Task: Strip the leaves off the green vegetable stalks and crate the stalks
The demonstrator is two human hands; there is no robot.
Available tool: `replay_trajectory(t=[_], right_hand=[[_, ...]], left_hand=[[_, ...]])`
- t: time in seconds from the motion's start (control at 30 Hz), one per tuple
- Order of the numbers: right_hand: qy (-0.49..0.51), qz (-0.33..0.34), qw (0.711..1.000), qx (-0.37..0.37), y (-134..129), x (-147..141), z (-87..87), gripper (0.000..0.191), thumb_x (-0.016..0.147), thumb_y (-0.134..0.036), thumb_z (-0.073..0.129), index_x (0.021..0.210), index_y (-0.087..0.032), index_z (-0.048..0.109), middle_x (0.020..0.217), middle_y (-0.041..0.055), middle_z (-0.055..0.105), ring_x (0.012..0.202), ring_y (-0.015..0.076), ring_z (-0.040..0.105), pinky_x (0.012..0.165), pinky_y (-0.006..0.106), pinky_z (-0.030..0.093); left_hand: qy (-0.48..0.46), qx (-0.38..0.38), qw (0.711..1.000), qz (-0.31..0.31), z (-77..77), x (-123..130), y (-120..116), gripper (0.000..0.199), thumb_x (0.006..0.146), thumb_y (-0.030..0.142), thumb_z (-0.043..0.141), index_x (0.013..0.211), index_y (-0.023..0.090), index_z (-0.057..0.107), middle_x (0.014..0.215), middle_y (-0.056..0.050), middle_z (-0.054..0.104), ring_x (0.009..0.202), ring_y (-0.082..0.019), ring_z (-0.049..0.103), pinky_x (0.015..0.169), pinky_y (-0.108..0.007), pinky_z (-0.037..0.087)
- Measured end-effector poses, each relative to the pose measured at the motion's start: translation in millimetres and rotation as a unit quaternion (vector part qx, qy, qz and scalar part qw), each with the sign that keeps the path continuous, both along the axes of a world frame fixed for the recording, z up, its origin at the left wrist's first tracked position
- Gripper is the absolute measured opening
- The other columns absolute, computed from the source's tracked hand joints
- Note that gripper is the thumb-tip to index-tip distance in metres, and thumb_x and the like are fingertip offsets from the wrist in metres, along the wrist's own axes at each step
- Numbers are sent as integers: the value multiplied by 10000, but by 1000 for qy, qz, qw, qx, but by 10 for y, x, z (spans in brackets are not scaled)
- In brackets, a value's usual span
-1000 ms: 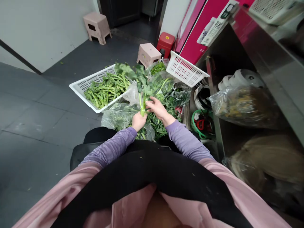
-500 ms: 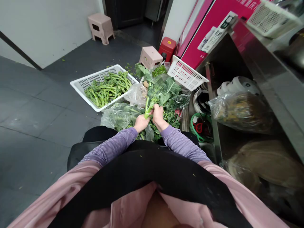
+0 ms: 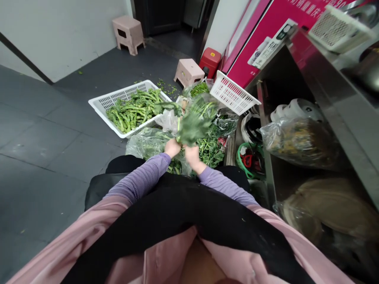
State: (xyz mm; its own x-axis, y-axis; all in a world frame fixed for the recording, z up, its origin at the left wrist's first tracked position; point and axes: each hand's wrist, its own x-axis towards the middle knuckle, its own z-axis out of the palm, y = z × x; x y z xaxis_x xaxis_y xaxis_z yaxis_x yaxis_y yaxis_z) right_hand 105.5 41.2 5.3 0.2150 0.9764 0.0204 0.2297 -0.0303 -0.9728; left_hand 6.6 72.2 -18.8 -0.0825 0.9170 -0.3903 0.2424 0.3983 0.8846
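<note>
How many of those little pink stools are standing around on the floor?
2. One pink stool stands far back by the wall; the other pink stool stands beside the red container, behind the bagged greens. Others may be hidden outside the view.

- Both hands, left hand (image 3: 172,147) and right hand (image 3: 192,154), sit close together at centre, gripping a leafy stalk (image 3: 189,125).
- Basket of stems (image 3: 102,103) lies far left of them.
- Tilted basket (image 3: 233,94) leans far right.
- Two stools (image 3: 188,71) stand farther back.
- Shelf (image 3: 284,173) runs along the right.
</note>
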Motion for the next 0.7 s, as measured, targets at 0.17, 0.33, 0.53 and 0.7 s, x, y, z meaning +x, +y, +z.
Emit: replay_trajectory(t=[0.17, 0.33, 0.53, 0.7], right_hand=[[231, -37, 971, -42, 317, 439, 321, 116, 636, -141, 437, 598, -210, 351, 562, -64, 426, 399, 56, 287, 370, 187, 252], [88, -78, 992, -45, 292, 432, 339, 136, 685, -271, 529, 761, -166, 570, 547, -51, 486, 453, 90, 399, 436, 220, 348], [-121, -40, 992, 0, 477, 256, 167, 305, 741, -406, 577, 847, -128, 647, 817, 72, 685, 812, 181, 627, 748, 286, 478], [-410, 54, 910, -19, 360, -3, 236, 218, 812, -266, 527, 972, -143, 609, 827, 131, 671, 827, 229, 625, 782, 334, 456]], left_hand=[[349, 138, 921, -102, 41, -105, 25, 448, 790, 222, 556, 1227, 127, 532, 1086, -179, 601, 1002, -279, 599, 822, -324, 453], [447, 173, 867, -139, 140, -163, -21, 582, 797, 225, 536, 1352, 115, 400, 1143, -180, 551, 979, -263, 595, 788, -295, 459], [459, 200, 844, -195, 87, -104, -133, 553, 855, 178, 429, 1392, 85, 338, 1154, -193, 531, 965, -253, 595, 784, -296, 462], [321, 171, 916, -170, -53, -39, -153, 460, 830, 115, 449, 1288, 63, 463, 1097, -195, 549, 966, -263, 604, 835, -346, 459]])
